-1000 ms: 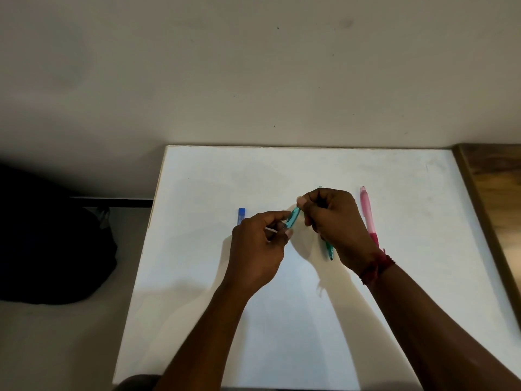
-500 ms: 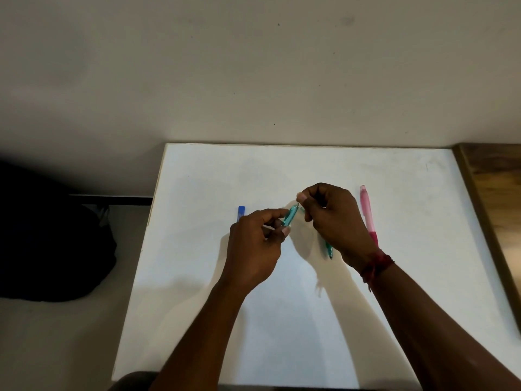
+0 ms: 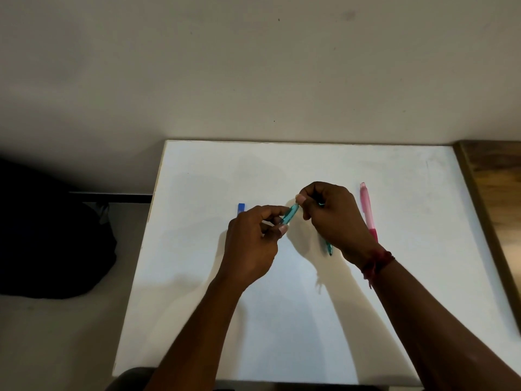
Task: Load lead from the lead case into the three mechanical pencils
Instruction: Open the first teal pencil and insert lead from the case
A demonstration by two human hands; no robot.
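Note:
My left hand (image 3: 253, 244) grips a teal mechanical pencil (image 3: 290, 214) above the middle of the white table (image 3: 197, 277). The fingertips of my right hand (image 3: 335, 218) pinch that pencil's upper end; what they hold is too small to make out. A second teal pencil (image 3: 329, 248) lies on the table, mostly hidden under my right hand. At the right of my right wrist lies a pink mechanical pencil (image 3: 368, 210). A blue lead case (image 3: 241, 208) lies behind my left hand, only its far end showing.
A wooden surface (image 3: 496, 198) adjoins the table's right edge. A dark bag (image 3: 53, 238) sits on the floor at the left. A plain wall (image 3: 253, 66) stands behind the table.
Both hands have stayed nearly in place. My right fingertips have shifted slightly at the pencil's upper end, and the camera has tipped a little.

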